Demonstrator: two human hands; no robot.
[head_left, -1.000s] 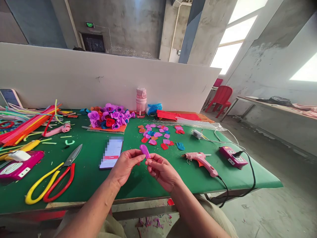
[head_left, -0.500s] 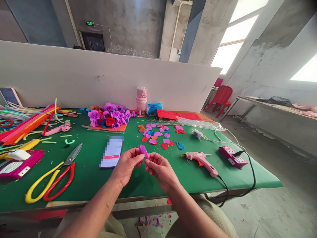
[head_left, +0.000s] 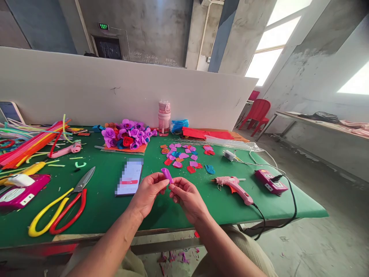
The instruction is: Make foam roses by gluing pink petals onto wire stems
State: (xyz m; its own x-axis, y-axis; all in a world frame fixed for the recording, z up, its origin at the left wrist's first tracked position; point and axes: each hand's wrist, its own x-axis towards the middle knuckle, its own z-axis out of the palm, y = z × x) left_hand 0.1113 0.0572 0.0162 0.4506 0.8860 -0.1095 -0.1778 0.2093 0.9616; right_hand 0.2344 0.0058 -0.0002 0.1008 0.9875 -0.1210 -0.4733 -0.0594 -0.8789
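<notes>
Between my hands, above the green table (head_left: 109, 215), is a purple crepe paper petal (head_left: 167, 174), curled into a narrow roll. My left hand (head_left: 151, 190) pinches it from the left, thumb on its face. My right hand (head_left: 186, 196) is closed on its lower right end with thumb and fingertips. Beyond the hands lie loose paper petals (head_left: 178, 164) in purple, red, orange and blue. A bunch of finished paper roses (head_left: 128, 134), mostly purple, rests farther back on the left. A pink hot glue gun (head_left: 233, 186) lies right of my hands, nozzle pointing left.
Left of my hands are a phone (head_left: 129, 181) and large scissors (head_left: 70, 204) with yellow and red handles. A pink bottle (head_left: 164, 119) stands at the back. Two power strips (head_left: 269, 182), one at each side, and a black cord sit near the edges.
The purple petal looks more tightly rolled at its top than before. Both hands stay in nearly the same place, still pinching it.
</notes>
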